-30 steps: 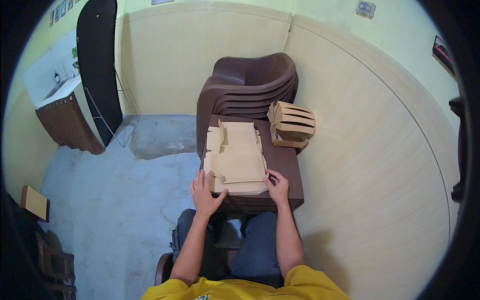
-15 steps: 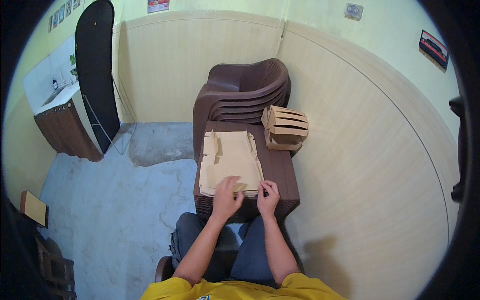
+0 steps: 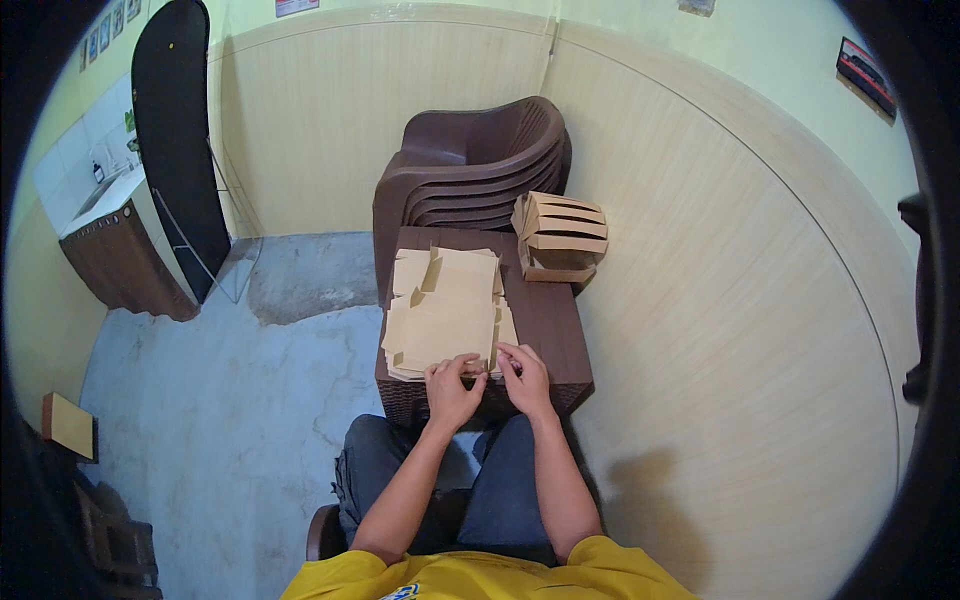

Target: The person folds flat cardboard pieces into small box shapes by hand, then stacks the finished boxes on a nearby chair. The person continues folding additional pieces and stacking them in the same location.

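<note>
A flat brown cardboard box blank [image 3: 450, 312] lies on top of a stack of similar sheets, with a few of its flaps standing up. At its near right corner, my left hand [image 3: 455, 391] pinches the near edge, fingers bent over the cardboard. Just beside it, my right hand [image 3: 527, 382] is closed on the upright flap along the right side. My fingertips partly hide that corner. The stack rests on a dark brown woven-sided table [image 3: 552, 345] in front of my knees.
Assembled cardboard boxes [image 3: 562, 238] are piled at the table's far right. Stacked brown plastic chairs [image 3: 480, 165] stand behind the table. A panelled wall [image 3: 720, 330] runs along the right. To the left are a black upright panel [image 3: 182, 150] and a sink counter [image 3: 125, 255].
The cardboard blank's right-side flap now stands upright at the near corner. My left hand has moved down to the near edge, and my right hand has shifted left toward it.
</note>
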`<action>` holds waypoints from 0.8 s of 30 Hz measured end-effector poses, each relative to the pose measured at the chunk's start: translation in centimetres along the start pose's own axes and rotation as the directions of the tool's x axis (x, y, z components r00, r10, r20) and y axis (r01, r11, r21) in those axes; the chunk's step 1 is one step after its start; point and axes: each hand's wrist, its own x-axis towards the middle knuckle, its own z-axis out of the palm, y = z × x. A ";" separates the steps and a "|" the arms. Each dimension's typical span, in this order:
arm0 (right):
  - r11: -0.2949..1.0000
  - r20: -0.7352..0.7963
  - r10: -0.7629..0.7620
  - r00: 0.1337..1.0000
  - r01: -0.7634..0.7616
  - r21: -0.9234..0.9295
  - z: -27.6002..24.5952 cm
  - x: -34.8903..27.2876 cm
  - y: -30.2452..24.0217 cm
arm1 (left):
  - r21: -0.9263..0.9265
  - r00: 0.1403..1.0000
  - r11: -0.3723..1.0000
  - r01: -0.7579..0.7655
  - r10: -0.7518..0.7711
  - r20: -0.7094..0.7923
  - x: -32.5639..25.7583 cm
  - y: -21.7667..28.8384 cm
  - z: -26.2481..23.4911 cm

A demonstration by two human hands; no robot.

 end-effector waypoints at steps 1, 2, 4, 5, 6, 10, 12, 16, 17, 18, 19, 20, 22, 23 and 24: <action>0.999 0.029 0.031 0.999 -0.030 -0.044 0.1 0.2 -0.1 | 0.000 1.000 1.000 0.014 -0.014 -0.008 -0.1 0.0 0.0; 0.995 0.053 0.089 0.995 -0.086 -0.056 0.3 0.3 -0.2 | 0.001 0.999 1.000 0.028 -0.028 -0.016 -0.2 -0.1 -0.1; 0.982 0.101 0.184 0.978 -0.178 -0.065 1.1 0.6 0.2 | -0.031 0.997 0.997 0.077 -0.077 0.011 0.0 0.0 -0.3; 0.974 0.070 0.223 0.972 -0.220 -0.050 1.6 0.7 0.5 | -0.062 0.992 0.991 0.116 -0.113 0.049 0.3 0.0 -0.5; 0.969 0.041 0.247 0.968 -0.246 -0.016 2.2 1.0 0.8 | -0.102 0.977 0.976 0.194 -0.183 0.108 0.5 0.2 -0.6; 0.780 0.076 0.488 0.870 -0.473 0.409 3.0 0.9 1.7 | -0.106 0.955 0.950 0.292 -0.285 0.083 1.7 1.0 -0.9; 0.715 0.132 0.489 0.862 -0.483 0.506 2.7 0.9 1.4 | -0.102 0.937 0.933 0.344 -0.336 0.091 2.5 1.3 -1.2; 0.648 0.174 0.517 0.838 -0.515 0.561 2.2 0.9 0.3 | -0.072 0.943 0.949 0.308 -0.295 0.155 4.3 1.0 -1.6; 0.646 0.165 0.525 0.835 -0.517 0.561 2.2 0.9 0.1 | -0.079 0.937 0.944 0.321 -0.304 0.170 4.5 0.8 -1.6; 0.644 0.157 0.534 0.831 -0.519 0.562 2.2 0.9 0.0 | -0.083 0.925 0.934 0.348 -0.328 0.194 4.7 0.6 -1.5; 0.645 0.145 0.550 0.822 -0.529 0.552 2.3 0.9 -0.1 | -0.097 0.931 0.938 0.332 -0.309 0.196 4.8 0.4 -1.4; 0.641 0.145 0.539 0.830 -0.516 0.568 2.5 0.9 -0.2 | -0.108 0.929 0.937 0.332 -0.305 0.209 4.8 0.2 -1.3; 0.647 0.126 0.551 0.825 -0.518 0.559 2.8 1.0 -0.1 | -0.110 0.930 0.940 0.322 -0.293 0.221 4.9 -0.2 -1.1; 0.652 0.131 0.529 0.838 -0.501 0.569 2.9 1.0 -0.1 | -0.101 0.932 0.945 0.313 -0.285 0.223 4.8 -0.4 -1.0; 0.660 0.124 0.529 0.839 -0.499 0.562 3.0 1.0 -0.1 | -0.087 0.927 0.944 0.319 -0.292 0.237 4.7 -0.5 -0.9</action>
